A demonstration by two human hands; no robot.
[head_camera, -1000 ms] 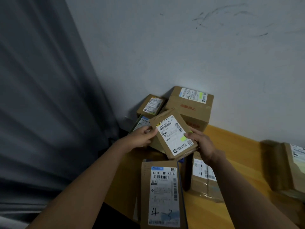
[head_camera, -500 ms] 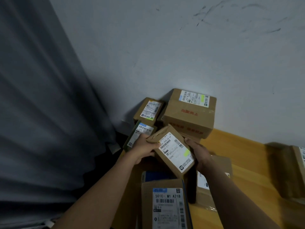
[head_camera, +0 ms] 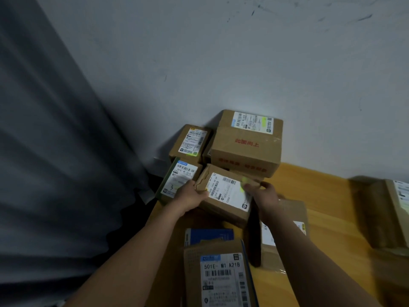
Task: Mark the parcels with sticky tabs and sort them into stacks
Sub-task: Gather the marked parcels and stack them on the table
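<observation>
Hands, head view: left hand [head_camera: 190, 197] grips the 9 o'clock end of the parcel [head_camera: 228, 193], fingers curled round its edge. Right hand [head_camera: 266, 199] pinches the 3 o'clock end, one fingertip on top right beside the sticky tab [head_camera: 243, 183]. Both hold that one parcel, nothing else.

Position: parcel is low at the front of the pile, label up, slightly tilted. Big box [head_camera: 245, 149] at its 12 o'clock, flat parcel [head_camera: 179, 177] at its 9, small box [head_camera: 190, 140] at 11. Can't tell if it has touched down.

Step looks like placing it into the stack. Suggest:
- level it before release and keep the label and tab facing up
- square the far edge against the big box
- mind left knuckles, they overlap the flat parcel, so slide out sideways
- lift the right fingertip straight up, since dragging could peel the tab

Materials:
- parcel is brown cardboard with a creased, dented 10 o'clock corner and a white paper label with barcodes
- tab is thin, small and fluorescent yellow-green, and the big box label shows a patch of the same colour
- big box is rigid and square-edged, with red print on its front
- flat parcel is slim, with a green side edge and a handwritten 3
- near parcel [head_camera: 221, 278] at 6 o'clock is flat card, on a blue box [head_camera: 210, 234]
- desk [head_camera: 327, 196] is smooth orange-toned wood
- wall [head_camera: 221, 63] is matte and scuffed; curtain [head_camera: 55, 151] is grey and folded
</observation>
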